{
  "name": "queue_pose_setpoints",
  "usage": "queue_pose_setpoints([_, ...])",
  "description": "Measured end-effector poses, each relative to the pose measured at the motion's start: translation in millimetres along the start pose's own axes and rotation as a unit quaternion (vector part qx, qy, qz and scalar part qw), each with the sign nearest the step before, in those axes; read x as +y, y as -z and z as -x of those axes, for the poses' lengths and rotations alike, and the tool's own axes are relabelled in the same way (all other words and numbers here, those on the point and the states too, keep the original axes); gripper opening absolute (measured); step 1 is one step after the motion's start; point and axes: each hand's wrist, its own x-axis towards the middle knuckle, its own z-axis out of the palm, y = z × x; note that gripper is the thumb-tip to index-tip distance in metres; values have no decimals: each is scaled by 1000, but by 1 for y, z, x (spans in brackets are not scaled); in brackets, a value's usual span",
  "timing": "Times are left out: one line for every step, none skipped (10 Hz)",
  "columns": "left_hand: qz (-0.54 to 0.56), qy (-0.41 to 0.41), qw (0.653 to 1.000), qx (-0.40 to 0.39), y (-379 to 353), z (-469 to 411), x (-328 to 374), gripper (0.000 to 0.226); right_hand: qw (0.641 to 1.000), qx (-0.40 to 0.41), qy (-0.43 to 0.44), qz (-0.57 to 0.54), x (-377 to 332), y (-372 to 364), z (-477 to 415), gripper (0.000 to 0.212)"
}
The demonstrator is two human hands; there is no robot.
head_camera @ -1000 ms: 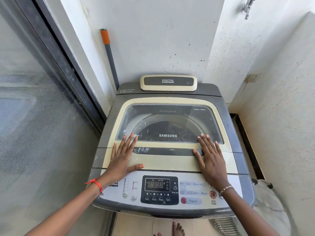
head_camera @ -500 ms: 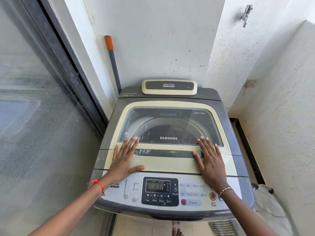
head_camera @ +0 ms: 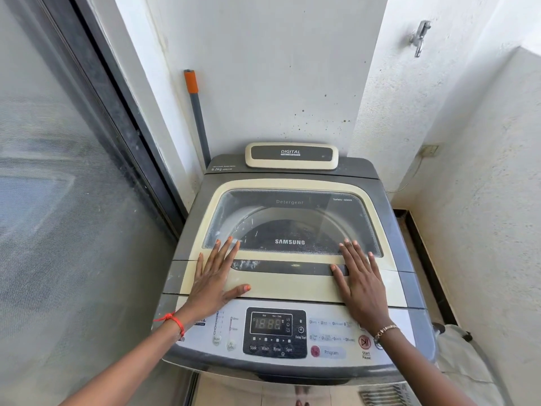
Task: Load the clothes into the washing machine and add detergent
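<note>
A grey and cream top-loading washing machine [head_camera: 389, 200] stands in front of me with its glass lid [head_camera: 292, 215] closed. Through the glass I see the drum, with something dark inside that I cannot make out. My left hand [head_camera: 215, 276] lies flat on the lid's cream front strip at the left, fingers spread. My right hand [head_camera: 361, 279] lies flat on the right side, thumb by the dark lid handle [head_camera: 287, 266]. Both hands hold nothing. The control panel [head_camera: 275, 332] with its display sits below my wrists. No loose clothes or detergent are in view.
A glass sliding door [head_camera: 58, 200] runs along the left. A grey pole with an orange tip [head_camera: 196, 112] leans in the corner behind the machine. White walls close in at the back and right, with a tap [head_camera: 420, 35] high up. A white bag [head_camera: 465, 364] lies at the lower right.
The view has tilted slightly upward, so the machine sits lower in the frame. Both hands stay flat on the closed lid in the same places.
</note>
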Motion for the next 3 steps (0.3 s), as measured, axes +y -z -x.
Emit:
queue_pose_setpoints([-3,23,999,30,-2,2,6,101,1000,-8,-2,-3,-1,-1,0,79])
queue_pose_setpoints([0,42,998,46,-3,-1,15,99,1000,0,-15,-9,-4,2,-1,84])
queue_pose_setpoints([-22,40,997,54,0,-9,27,92,1000,-6,-12,-3,-13,2,-8,86])
